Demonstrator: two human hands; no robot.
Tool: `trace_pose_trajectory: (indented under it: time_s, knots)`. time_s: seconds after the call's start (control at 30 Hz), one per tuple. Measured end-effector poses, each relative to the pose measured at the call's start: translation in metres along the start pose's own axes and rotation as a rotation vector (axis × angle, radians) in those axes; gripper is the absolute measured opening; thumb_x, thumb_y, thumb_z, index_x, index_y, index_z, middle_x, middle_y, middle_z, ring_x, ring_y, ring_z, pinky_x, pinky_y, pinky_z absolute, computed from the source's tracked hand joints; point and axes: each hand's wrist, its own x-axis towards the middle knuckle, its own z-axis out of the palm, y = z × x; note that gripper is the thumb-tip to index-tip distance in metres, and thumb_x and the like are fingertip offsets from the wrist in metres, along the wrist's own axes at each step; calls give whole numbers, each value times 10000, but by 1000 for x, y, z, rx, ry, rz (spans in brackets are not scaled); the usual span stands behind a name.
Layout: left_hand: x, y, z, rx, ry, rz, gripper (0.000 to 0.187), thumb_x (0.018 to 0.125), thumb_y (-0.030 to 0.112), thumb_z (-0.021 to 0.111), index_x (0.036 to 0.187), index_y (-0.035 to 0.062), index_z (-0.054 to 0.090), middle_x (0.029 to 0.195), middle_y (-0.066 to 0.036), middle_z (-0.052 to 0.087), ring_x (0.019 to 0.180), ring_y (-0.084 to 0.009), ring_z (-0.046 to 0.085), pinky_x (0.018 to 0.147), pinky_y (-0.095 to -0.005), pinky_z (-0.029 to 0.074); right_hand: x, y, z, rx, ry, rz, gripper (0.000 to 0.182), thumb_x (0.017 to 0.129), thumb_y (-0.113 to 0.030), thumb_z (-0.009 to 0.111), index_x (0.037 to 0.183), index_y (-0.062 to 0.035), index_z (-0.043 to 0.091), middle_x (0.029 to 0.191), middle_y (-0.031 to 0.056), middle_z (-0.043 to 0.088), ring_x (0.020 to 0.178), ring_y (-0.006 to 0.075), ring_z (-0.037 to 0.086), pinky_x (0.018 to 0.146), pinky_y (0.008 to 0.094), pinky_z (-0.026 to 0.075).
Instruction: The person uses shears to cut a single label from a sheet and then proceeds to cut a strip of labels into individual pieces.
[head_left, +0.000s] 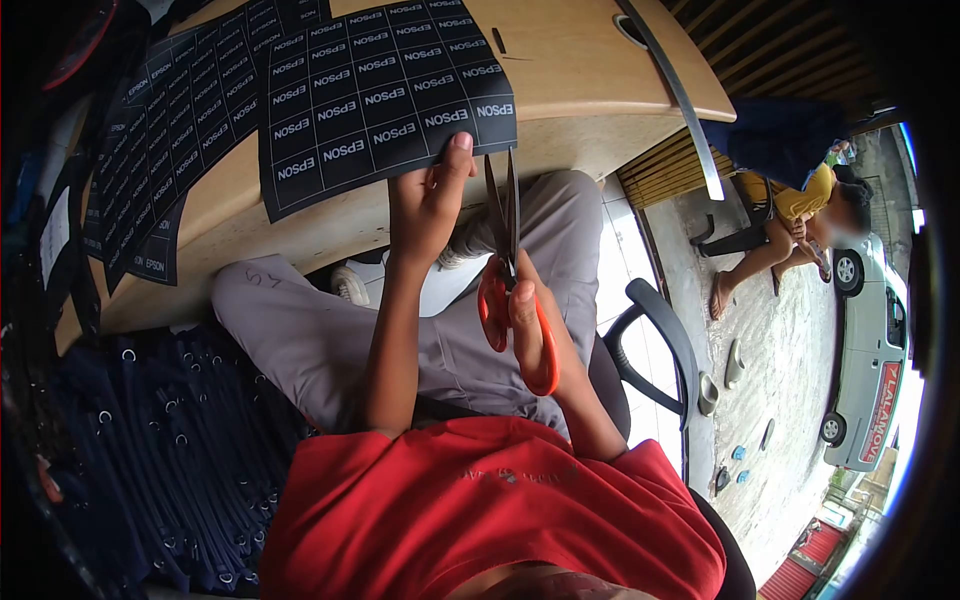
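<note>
The black EPSON sheet (pixel 385 97) overhangs the desk (pixel 590 75), its near edge clamped between thumb and fingers of our left hand (pixel 428 210), seemingly to steady it beside the parted-bladed scissors (pixel 513 215), handles wrapped by our right hand's (pixel 534 325) fingers.

Open orange-handled scissors (pixel 514 230) point at the black EPSON sheet (pixel 385 95).

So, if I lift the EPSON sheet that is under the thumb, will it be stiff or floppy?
Probably bendy, but not fully limp: the sheet reaches past the desk edge fairly flat, while similar sheets beside it slope down. It is likely light, as it looks thin and the left hand pinches only its edge.
</note>
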Motion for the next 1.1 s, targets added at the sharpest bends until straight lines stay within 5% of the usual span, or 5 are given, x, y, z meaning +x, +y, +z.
trace_pose_trajectory:
  time_s: [0.13,0.43,0.67,1.1]
  knots:
    - [-2,-1,0,-59,-8,-8,174,932,197,584,954,25,571,679,-14,515,476,-47,402,415,-198,311,9,-3,6,-52,23,-39,508,1016,-465,260,1025,2,461,529,80,409,456,194,455,483,339,353]
    - [-5,0,1,-60,-37,60,153,932,194,577,965,44,577,612,25,459,475,-38,389,410,-203,297,17,-18,11,-59,69,69,422,1032,-362,313,978,10,503,515,87,425,434,199,460,469,336,349]
    - [-8,4,5,-109,-11,-12,161,933,154,588,807,55,585,600,53,508,466,-21,428,424,-199,322,17,-24,10,-111,91,39,419,1032,-364,315,971,5,504,509,75,425,426,184,442,463,326,343]
    - [-10,4,8,-141,-16,-2,138,931,148,597,833,52,583,597,40,510,464,-24,434,415,-205,329,19,-27,7,-110,110,20,424,1032,-359,322,938,8,510,512,76,430,435,182,443,471,329,353]
